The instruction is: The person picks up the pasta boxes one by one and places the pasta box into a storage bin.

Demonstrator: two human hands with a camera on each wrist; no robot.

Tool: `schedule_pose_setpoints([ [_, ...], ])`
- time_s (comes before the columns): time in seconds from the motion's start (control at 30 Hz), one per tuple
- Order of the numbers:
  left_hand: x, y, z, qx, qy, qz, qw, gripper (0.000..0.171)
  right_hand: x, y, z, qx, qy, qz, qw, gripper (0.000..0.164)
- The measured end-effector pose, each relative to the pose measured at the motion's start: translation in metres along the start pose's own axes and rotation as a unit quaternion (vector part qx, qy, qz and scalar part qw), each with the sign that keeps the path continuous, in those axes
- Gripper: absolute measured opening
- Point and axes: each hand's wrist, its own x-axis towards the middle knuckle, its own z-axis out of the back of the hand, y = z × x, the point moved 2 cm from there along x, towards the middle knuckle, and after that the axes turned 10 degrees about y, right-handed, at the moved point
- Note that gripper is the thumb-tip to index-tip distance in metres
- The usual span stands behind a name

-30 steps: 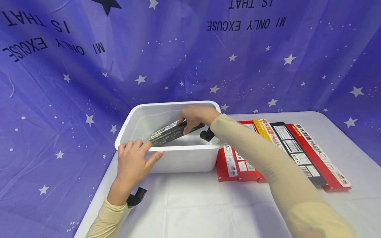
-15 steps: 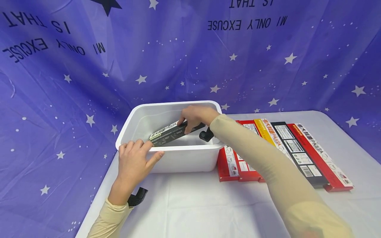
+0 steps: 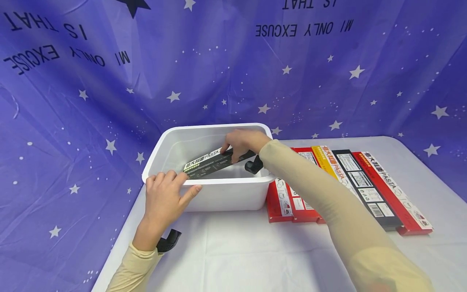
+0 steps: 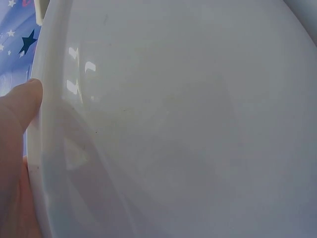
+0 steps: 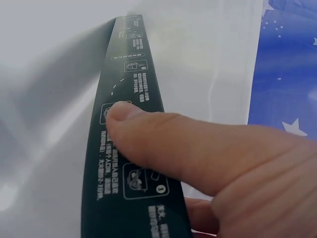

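A dark pasta box (image 3: 211, 167) with a white-lettered edge lies at a slant inside the white plastic bin (image 3: 226, 194). My right hand (image 3: 241, 142) reaches into the bin and grips this box near its right end. In the right wrist view, the thumb (image 5: 148, 134) presses on the dark printed side of the box, while the other fingers are mostly hidden behind it. At the bin's near left corner, my left hand (image 3: 164, 198) holds the rim, its fingers over the edge and thumb outside. The left wrist view has that thumb (image 4: 25, 101) against the rim.
Right of the bin, several pasta boxes lie flat in an overlapping row: red boxes (image 3: 394, 194), a yellow box (image 3: 324, 159) and a black box (image 3: 365, 190). My right sleeve partly covers them. A purple star-printed cloth (image 3: 226, 65) hangs behind the white table (image 3: 237, 251).
My right hand and the dark pasta box have shifted slightly to the right inside the bin. The left hand stays on the rim.
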Motion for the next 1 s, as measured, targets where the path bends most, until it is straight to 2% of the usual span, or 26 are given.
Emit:
schedule_pose_setpoints([
  [0.13, 0.0, 0.0, 0.0, 0.001, 0.004, 0.001, 1.0, 0.082, 0.0, -0.002, -0.001, 0.0, 0.001, 0.001, 1.0, 0.06],
  [0.37, 0.001, 0.0, 0.001, 0.003, 0.012, 0.003, 0.9999, 0.084, -0.002, -0.003, 0.003, 0.02, -0.021, -0.016, 0.999, 0.065],
  [0.57, 0.0, 0.0, 0.001, 0.003, 0.023, 0.009, 0.9997, 0.083, -0.004, -0.003, 0.003, 0.019, -0.013, -0.025, 0.999, 0.062],
  [0.77, 0.001, -0.001, 0.001, 0.004, 0.017, 0.007, 0.9998, 0.085, -0.005, -0.003, 0.003, 0.023, -0.012, -0.028, 0.999, 0.06],
  [0.9, 0.001, -0.001, 0.001, 0.004, 0.014, 0.005, 0.9999, 0.086, -0.01, -0.006, 0.007, 0.008, -0.019, -0.029, 0.999, 0.06],
  [1.0, 0.0, 0.0, 0.001, 0.004, 0.014, 0.007, 0.9999, 0.085, -0.021, -0.012, 0.015, -0.008, -0.032, -0.03, 0.999, 0.058],
])
